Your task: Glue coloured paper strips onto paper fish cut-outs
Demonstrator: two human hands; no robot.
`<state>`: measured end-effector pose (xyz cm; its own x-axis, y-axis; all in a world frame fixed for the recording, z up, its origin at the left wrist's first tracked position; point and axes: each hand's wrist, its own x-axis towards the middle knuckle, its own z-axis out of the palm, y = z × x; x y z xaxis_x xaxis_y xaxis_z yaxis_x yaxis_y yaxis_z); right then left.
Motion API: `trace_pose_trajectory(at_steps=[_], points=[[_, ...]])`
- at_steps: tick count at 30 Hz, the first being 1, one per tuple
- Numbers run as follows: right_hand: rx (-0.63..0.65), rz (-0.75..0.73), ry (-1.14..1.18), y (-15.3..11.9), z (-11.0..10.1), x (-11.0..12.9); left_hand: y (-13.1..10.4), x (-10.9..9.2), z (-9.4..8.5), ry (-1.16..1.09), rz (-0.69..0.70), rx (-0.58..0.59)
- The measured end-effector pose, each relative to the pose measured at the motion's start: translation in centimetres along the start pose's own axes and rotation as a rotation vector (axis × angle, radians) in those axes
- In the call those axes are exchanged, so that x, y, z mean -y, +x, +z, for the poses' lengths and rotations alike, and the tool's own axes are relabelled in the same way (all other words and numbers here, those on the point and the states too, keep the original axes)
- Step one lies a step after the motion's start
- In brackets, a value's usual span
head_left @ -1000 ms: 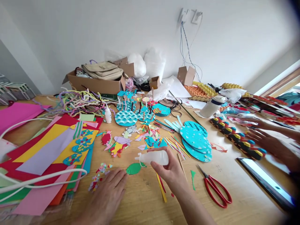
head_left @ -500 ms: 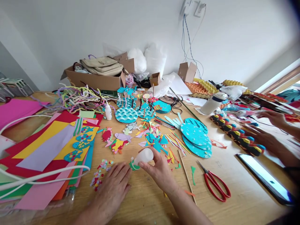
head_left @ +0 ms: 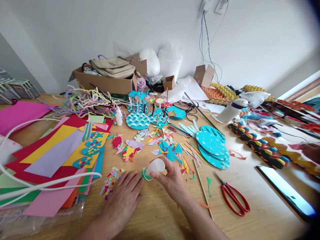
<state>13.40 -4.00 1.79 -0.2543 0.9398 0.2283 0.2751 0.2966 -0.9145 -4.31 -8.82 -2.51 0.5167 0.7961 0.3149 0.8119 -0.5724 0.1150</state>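
Observation:
My right hand (head_left: 171, 180) is wrapped round a white squeeze glue bottle (head_left: 155, 166), tipped over with its nozzle end toward a small green paper piece (head_left: 145, 174) on the table. Flat on the wood lies my left hand (head_left: 124, 196), fingers stretched out, its fingertips at the left edge of the green piece. Whether glue is coming out cannot be seen. Tiny paper dots (head_left: 110, 183) in many colours lie beside my left hand. Paper fish cutouts (head_left: 130, 148) and teal paper scraps (head_left: 170, 150) are spread beyond both hands.
Red-handled scissors (head_left: 235, 198), a thin wooden stick (head_left: 202, 186) and a phone (head_left: 285, 191) lie to the right. Stacked coloured paper (head_left: 42, 203) with a white cable (head_left: 50, 190) fills the left. Teal discs (head_left: 212, 143) lie mid-right. A co-worker's hand (head_left: 311, 151) is at the right edge.
The view has shifted slightly, so most things sit farther right. The glue bottle stays tipped at the green piece. The co-worker's hands have drawn back from the black and yellow paper strip.

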Motion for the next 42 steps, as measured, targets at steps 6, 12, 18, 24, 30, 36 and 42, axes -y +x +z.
trace_pose_trajectory(at_steps=[6,12,18,24,30,36,42], points=[[0.012,-0.007,-0.049,0.2,0.3,0.2,0.0,-0.2,0.0,0.005,-0.020,0.020],[0.007,-0.006,-0.042,0.4,0.4,0.3,0.2,-0.2,-0.3,-0.032,-0.021,0.063],[0.013,-0.034,-0.053,0.2,0.7,0.3,0.2,-0.3,-0.2,-0.048,-0.039,0.088],[0.028,-0.098,-0.089,0.2,0.7,0.5,0.3,-0.3,-0.2,-0.019,-0.006,0.075],[0.115,-0.085,-0.176,0.5,0.1,1.4,0.2,-0.3,-0.3,0.003,0.006,0.074],[0.171,-0.032,-0.174,0.1,-0.6,1.7,0.3,-0.5,-0.2,0.008,-0.019,0.054],[-0.020,0.158,0.177,0.1,-0.6,0.4,0.4,-0.4,-0.4,-0.002,-0.007,0.086]])
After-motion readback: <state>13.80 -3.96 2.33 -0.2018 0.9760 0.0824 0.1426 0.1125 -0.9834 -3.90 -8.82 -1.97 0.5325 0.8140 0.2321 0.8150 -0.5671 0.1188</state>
